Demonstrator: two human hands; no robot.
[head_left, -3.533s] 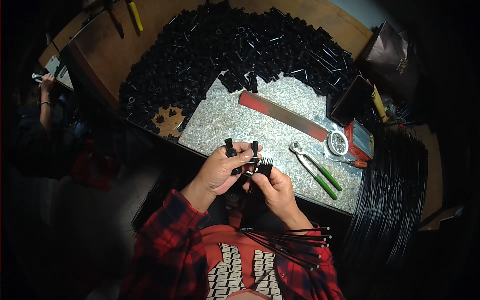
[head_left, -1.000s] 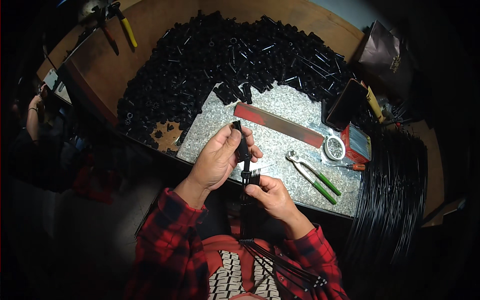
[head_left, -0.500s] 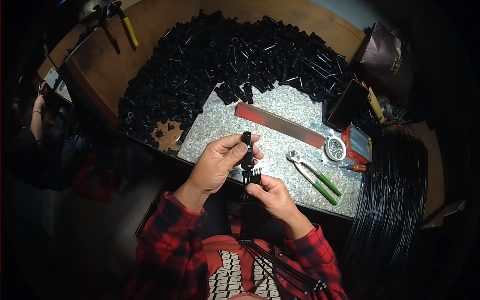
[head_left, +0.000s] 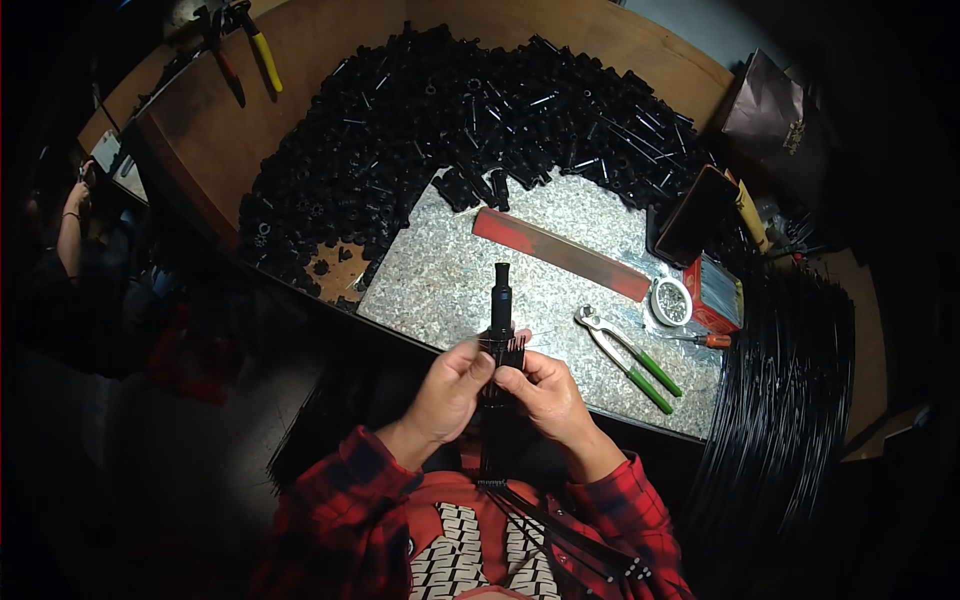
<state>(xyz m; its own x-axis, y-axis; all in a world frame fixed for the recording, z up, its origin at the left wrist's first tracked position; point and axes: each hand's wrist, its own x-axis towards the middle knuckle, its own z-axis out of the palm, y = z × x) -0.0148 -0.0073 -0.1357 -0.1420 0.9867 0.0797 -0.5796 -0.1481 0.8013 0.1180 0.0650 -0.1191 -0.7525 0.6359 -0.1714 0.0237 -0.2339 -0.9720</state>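
Upright between my hands stands a black umbrella runner [head_left: 502, 292], a stepped tube with its narrow end up. Thin black umbrella ribs [head_left: 488, 484] gather at its lower collar and hang down to my lap, where their pale-tipped ends spread to the right. My left hand [head_left: 440, 395] is closed, thumb and fingers pinching the left side just below the collar. On the other side my right hand [head_left: 548, 397] grips a row of the ribs between thumb and bent fingers. Fine wire strands seem to stick out near the collar; the fingertips hide the joint.
A speckled board [head_left: 420, 285] carries a red-brown bar [head_left: 560, 255], green-handled pincers [head_left: 630, 360], a small white dish [head_left: 671, 300] and an orange-handled screwdriver [head_left: 712, 341]. Behind lies a heap of black plastic parts [head_left: 400, 130]. Long black ribs [head_left: 780, 390] hang at the right. Another person's arm [head_left: 70, 235] shows far left.
My left hand has slid down from the runner's upper tube to just below its collar, uncovering the tube. My right hand keeps its grip on the ribs.
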